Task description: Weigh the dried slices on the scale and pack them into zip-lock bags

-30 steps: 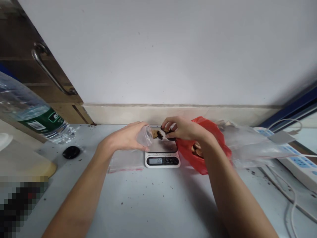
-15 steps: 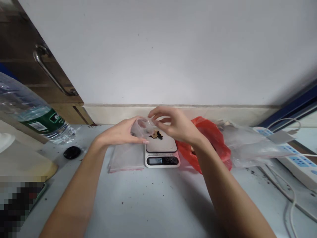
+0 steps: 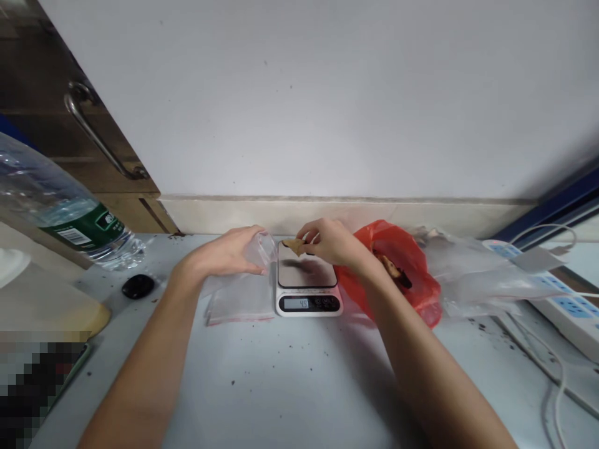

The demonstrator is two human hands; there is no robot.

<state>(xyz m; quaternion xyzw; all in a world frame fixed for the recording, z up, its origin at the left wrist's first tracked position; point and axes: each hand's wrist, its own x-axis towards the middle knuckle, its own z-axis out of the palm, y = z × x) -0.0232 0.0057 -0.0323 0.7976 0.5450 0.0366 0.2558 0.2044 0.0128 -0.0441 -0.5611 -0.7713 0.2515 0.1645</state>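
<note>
My left hand (image 3: 229, 251) is closed round a clear plastic bag (image 3: 262, 249), its mouth facing right toward the scale. My right hand (image 3: 330, 242) pinches a dried brown, dark-edged piece (image 3: 296, 246) above the white kitchen scale (image 3: 306, 274). A shadow falls on the plate under it. The scale's display (image 3: 296, 304) seems to read 4.9 or 49. Beside the scale on the left lie flat zip bags (image 3: 239, 298). To the right, an open red plastic bag (image 3: 423, 274) holds more dried brown and black pieces (image 3: 392, 269), partly hidden by my right forearm.
A large water bottle (image 3: 79, 215) and a round black lid (image 3: 138, 286) are at the left. Filled clear bags (image 3: 472, 268), a power strip (image 3: 568, 305) and white cables (image 3: 538, 362) lie at the right. A wall (image 3: 327, 112) closes the back.
My right hand has taken hold of the dried pieces and lifted them off the scale's plate. The clear bag in my left hand has shifted slightly left, away from my right fingers.
</note>
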